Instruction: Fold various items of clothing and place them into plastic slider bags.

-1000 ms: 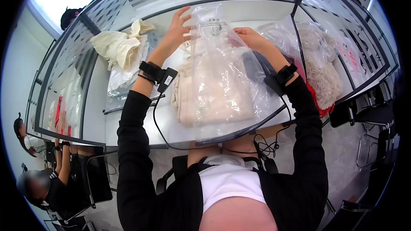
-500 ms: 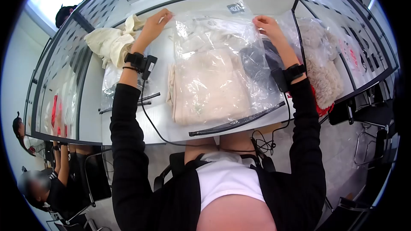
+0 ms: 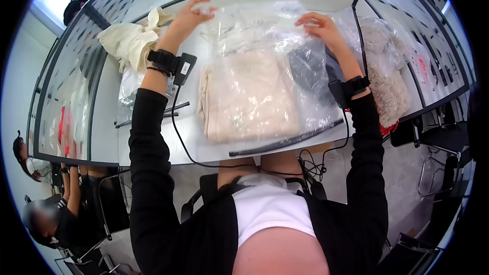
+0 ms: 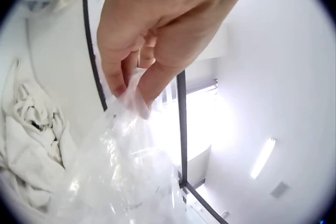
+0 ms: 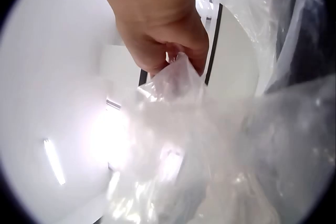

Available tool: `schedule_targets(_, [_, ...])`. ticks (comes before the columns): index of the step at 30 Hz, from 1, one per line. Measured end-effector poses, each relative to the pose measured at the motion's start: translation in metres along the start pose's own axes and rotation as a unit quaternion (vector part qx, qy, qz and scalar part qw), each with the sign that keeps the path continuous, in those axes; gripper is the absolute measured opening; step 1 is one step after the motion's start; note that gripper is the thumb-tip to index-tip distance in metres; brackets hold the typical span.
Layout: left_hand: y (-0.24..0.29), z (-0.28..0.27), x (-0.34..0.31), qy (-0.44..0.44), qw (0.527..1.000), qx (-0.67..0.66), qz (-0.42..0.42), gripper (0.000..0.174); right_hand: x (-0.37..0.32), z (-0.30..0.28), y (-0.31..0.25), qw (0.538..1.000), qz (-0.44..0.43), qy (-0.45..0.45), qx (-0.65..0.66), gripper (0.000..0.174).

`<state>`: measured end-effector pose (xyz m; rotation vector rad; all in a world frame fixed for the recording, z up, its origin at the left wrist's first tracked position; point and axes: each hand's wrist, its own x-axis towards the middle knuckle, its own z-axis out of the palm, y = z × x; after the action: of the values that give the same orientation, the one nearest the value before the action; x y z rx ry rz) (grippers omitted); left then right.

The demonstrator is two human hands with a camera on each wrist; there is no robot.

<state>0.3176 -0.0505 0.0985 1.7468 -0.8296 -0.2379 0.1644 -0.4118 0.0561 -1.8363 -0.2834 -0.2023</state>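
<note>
A clear plastic bag (image 3: 249,30) is spread between both hands, over folded cream cloth (image 3: 252,97) on the table. My left hand (image 3: 191,18) pinches its far left corner; in the left wrist view the thumb and fingers (image 4: 152,82) grip the bunched film. At the far right corner my right hand (image 3: 323,30) pinches the film, and the right wrist view shows the plastic (image 5: 178,79) drawn up between thumb and fingers. Through the bag the cream cloth shows, with its far part loosely crumpled.
A dark grey item in plastic (image 3: 313,69) lies right of the cloth. Further right is a fluffy beige item (image 3: 387,89), partly in plastic. Crumpled cream fabric (image 3: 127,43) sits at the left on bagged items. Dark strips (image 3: 285,140) lie near the table's front edge. Mesh partitions surround the table.
The bag has gone from narrow and gathered to spread wide. My left hand moved left and my right hand moved right, then both shifted slightly; a dark printed label on the bag no longer shows.
</note>
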Motion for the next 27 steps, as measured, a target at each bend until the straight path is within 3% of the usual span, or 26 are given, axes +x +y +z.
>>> schedule_targets(3, [0.013,-0.009,-0.003,0.105,0.992,-0.031,0.055,0.042,0.002,-0.025,0.007,0.993,-0.019,0.106,-0.051,0.021])
schedule_targets(4, [0.013,-0.015,-0.011,0.089,0.992,-0.071,0.055,0.038,0.0,-0.034,0.01,0.991,-0.026,0.114,-0.071,0.022])
schedule_targets(7, [-0.022,-0.03,-0.032,-0.055,0.981,-0.165,-0.081,0.038,-0.002,-0.058,0.011,0.981,-0.045,0.127,-0.143,0.025])
schedule_targets(9, [-0.046,-0.009,-0.066,-0.14,0.988,0.052,-0.045,0.037,-0.003,-0.075,0.017,0.971,-0.05,0.116,-0.205,0.025])
schedule_targets(10, [-0.022,0.014,-0.09,-0.143,0.974,0.16,-0.067,0.038,-0.002,-0.083,0.017,0.969,-0.029,0.115,-0.218,0.023])
schedule_targets(11, [0.003,0.04,-0.114,-0.145,0.949,0.265,-0.088,0.038,-0.003,-0.082,0.014,0.95,-0.026,0.112,-0.292,0.022])
schedule_targets(13, [0.014,0.061,-0.15,-0.211,0.928,0.288,0.108,0.048,-0.009,-0.078,0.002,0.895,-0.021,0.106,-0.433,0.023])
schedule_targets(16, [0.032,0.095,-0.186,-0.258,0.905,0.302,0.153,0.055,-0.021,-0.061,-0.013,0.741,-0.066,0.205,-0.636,0.03])
schedule_targets(18, [0.025,0.115,-0.204,-0.27,0.876,0.362,0.17,0.062,-0.04,-0.022,-0.056,0.828,-0.086,0.167,-0.528,0.037])
schedule_targets(20, [0.027,0.133,-0.214,-0.257,0.827,0.473,0.161,0.062,-0.062,0.016,-0.074,0.873,-0.114,0.003,-0.474,0.038])
schedule_targets(22, [0.023,0.146,-0.22,-0.223,0.793,0.543,0.164,0.059,-0.095,0.055,-0.083,0.839,-0.169,-0.093,-0.508,0.039])
schedule_targets(24, [0.008,0.152,-0.221,-0.172,0.751,0.604,0.203,0.056,-0.12,0.076,-0.076,0.844,-0.167,-0.147,-0.488,0.043])
schedule_targets(27, [0.008,0.157,-0.219,-0.151,0.719,0.646,0.207,0.05,-0.136,0.083,-0.062,0.803,-0.146,-0.159,-0.555,0.049])
